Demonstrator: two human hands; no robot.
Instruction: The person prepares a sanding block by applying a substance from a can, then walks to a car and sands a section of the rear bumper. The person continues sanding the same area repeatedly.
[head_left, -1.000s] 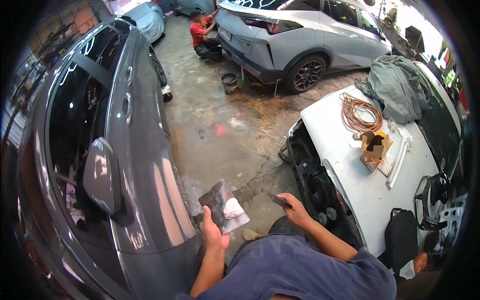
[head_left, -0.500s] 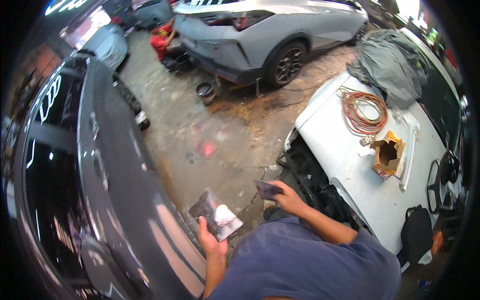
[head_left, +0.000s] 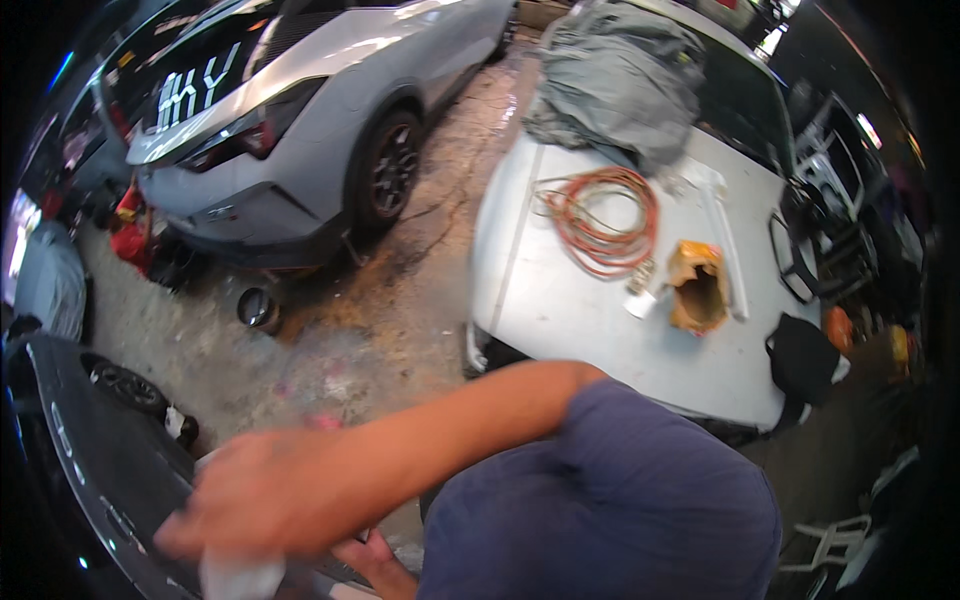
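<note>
Change since the earlier frames: the view has swung right and tilted, so the white car hood (head_left: 600, 300) now fills the centre and the dark car panel (head_left: 90, 480) has slid to the lower left corner. The flat grey board with pale filler, formerly held up in the left hand, no longer shows. The right arm, formerly out toward the white car's front, now crosses the body to the lower left.

- Right hand (head_left: 270, 495): blurred by motion, over the dark car panel's edge; fingers curled over a white wad (head_left: 240, 578), probably cloth or paper. Judged: work has passed from mixing to wiping or pressing on the panel.
- Left hand (head_left: 375, 560): only a part shows beneath the right forearm; whether its fingers are apart or together cannot be told.
- White wad: at the lower edge, under the right hand, against the dark panel.
- On the white hood: orange coiled hose (head_left: 600, 215), torn brown paper bag (head_left: 697, 290), grey cover (head_left: 615, 75) heaped near the windscreen.
- Silver car (head_left: 300, 120), upper left, rear toward the camera.
- Concrete floor (head_left: 380, 330), stained, between the cars; small dark round container (head_left: 257, 308) standing on it.
</note>
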